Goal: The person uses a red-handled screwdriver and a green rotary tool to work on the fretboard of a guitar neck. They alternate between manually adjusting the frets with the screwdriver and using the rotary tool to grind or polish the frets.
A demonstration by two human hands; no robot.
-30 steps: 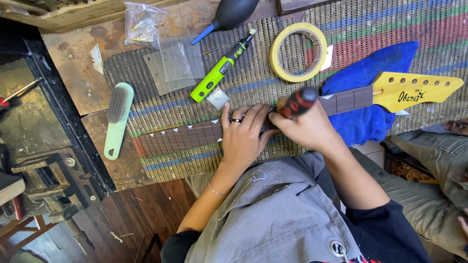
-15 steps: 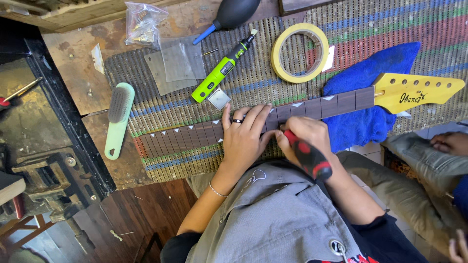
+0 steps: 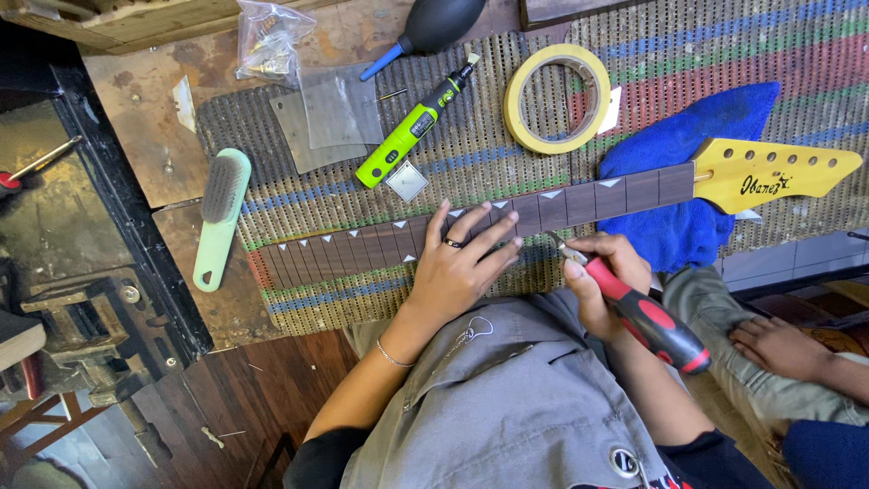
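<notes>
Dark wood of a guitar neck (image 3: 471, 226) runs across a woven mat (image 3: 634, 63), seen from the head camera looking straight down. Left hand (image 3: 457, 267): fingers (image 3: 493, 231) spread and laid flat on the fretboard, pressing it against the mat, gripping nothing; a dark ring sits on one finger. The neck extends beyond these fingers on both sides, its yellow headstock (image 3: 769, 172) well past the fingertips and resting on a blue cloth (image 3: 679, 181). Right hand (image 3: 602, 281): fingers (image 3: 615, 249) closed around the red-and-black handles of pliers (image 3: 634, 308), whose metal tip points toward the near edge of the neck, just beside the left fingertips; whether the tip touches the wood cannot be told.

Beyond the left fingers, on the far side of the neck, lie a small square metal plate (image 3: 407, 179), a green rotary tool (image 3: 412, 131) and a roll of yellow tape (image 3: 557, 98). Farther off sit a black rubber air blower (image 3: 434, 25), clear plastic sheets (image 3: 326, 118) and a small plastic bag (image 3: 267, 41). A pale green brush (image 3: 220, 213) lies well apart from the hand, past the neck's heel end. Another person's hand (image 3: 774, 344) rests on a knee just beside the pliers' handles.
</notes>
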